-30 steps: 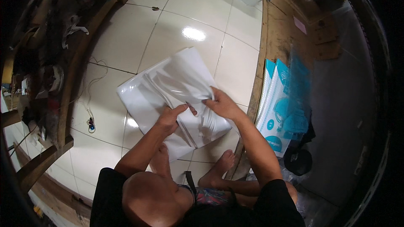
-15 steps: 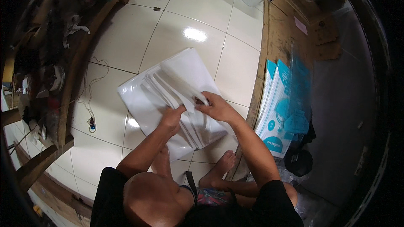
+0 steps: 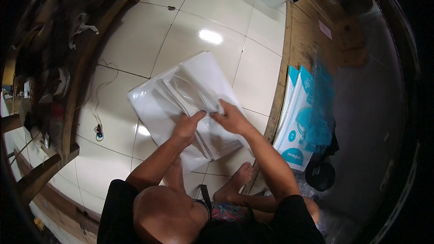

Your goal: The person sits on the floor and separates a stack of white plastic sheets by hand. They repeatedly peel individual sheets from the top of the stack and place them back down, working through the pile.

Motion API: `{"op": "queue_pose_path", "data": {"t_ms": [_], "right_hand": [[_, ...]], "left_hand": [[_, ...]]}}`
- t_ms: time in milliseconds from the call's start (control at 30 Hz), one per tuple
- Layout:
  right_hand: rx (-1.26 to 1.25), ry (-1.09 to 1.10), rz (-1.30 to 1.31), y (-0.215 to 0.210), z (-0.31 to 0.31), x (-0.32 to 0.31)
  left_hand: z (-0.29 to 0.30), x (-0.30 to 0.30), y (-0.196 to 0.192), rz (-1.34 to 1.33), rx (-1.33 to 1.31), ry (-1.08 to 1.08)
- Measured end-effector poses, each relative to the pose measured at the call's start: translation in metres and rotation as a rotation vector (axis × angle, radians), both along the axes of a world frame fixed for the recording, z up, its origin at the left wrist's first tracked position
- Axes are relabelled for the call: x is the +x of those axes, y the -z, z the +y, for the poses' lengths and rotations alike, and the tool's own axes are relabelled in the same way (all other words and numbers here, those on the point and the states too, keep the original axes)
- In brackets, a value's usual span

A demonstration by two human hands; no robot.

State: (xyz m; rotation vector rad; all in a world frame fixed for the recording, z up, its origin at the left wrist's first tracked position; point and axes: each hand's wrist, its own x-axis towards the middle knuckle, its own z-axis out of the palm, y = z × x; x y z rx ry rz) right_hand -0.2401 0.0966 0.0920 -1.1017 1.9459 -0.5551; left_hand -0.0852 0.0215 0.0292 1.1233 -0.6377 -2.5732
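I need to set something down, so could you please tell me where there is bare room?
The glossy white tiled floor is bare just beyond the white plastic sheets, left of the brown wooden ledge. It's crowded at right around the turquoise-and-white packages.

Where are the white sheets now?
The white sheets lie mid-frame in the head view, on the tiled floor, left of the blue-and-white packs, gripped by the left hand and right hand.

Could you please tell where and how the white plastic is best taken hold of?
The white plastic is probably best pinched at its raised middle folds, coming from the person's side: these folds stand up, while the outer part lies flat on the tiles.
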Motion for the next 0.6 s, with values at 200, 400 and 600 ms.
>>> {"op": "queue_pose_path", "data": {"t_ms": [200, 400, 600], "right_hand": [[-0.056, 0.246, -0.228, -0.025, -0.006, -0.037], [-0.064, 0.206, -0.258, -0.019, -0.006, -0.028], [0.168, -0.168, 0.078, -0.031, -0.023, 0.019]], "left_hand": [[-0.001, 0.006, 0.004, -0.055, 0.136, -0.026], [-0.003, 0.002, -0.009, 0.007, 0.135, -0.012], [-0.011, 0.011, -0.018, 0.204, 0.245, 0.012]]}}
